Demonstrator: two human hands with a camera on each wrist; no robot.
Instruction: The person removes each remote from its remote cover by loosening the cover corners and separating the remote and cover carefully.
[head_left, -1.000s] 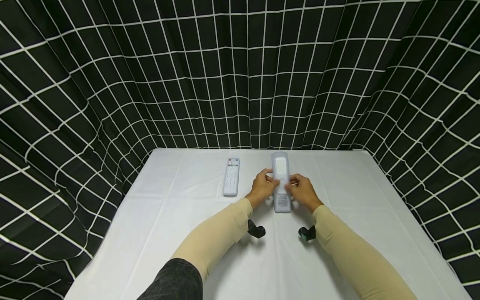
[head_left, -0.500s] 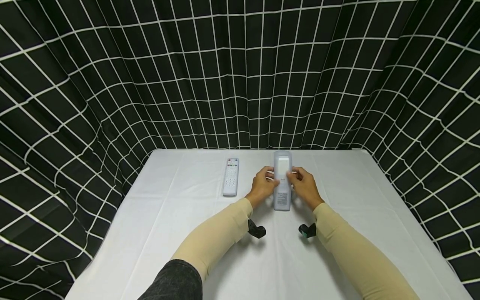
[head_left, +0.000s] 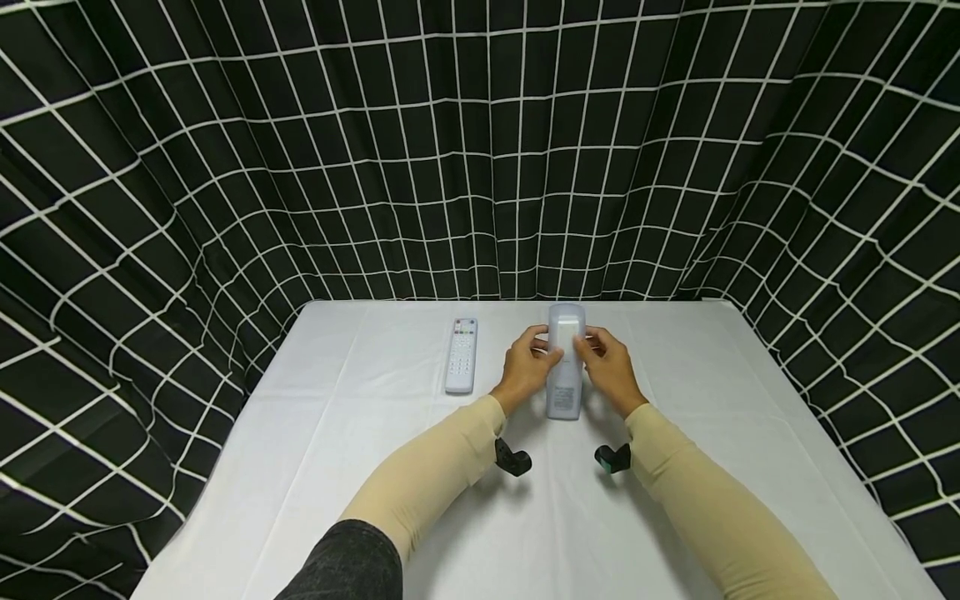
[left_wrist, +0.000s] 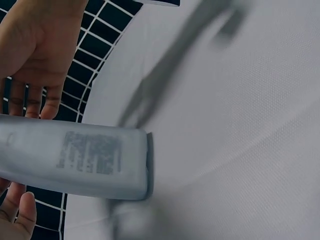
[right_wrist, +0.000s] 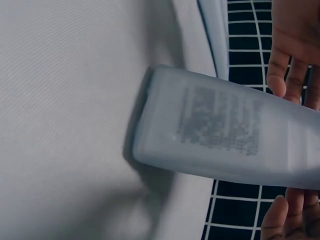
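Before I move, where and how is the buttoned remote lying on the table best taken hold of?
Probably at mid-length, from above, pinching its long edges: the buttoned remote lies flat, buttons up, slim across, both long sides unobstructed. The left grip is nearer, but holds the other remote.

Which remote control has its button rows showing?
The slim remote control on the left, lying on the white cloth. The wider remote control, held between the left hand and right hand, shows grey print and no visible button rows.

Head view looks forward and down; close wrist views share, seemingly, one remote [right_wrist: 225,127].
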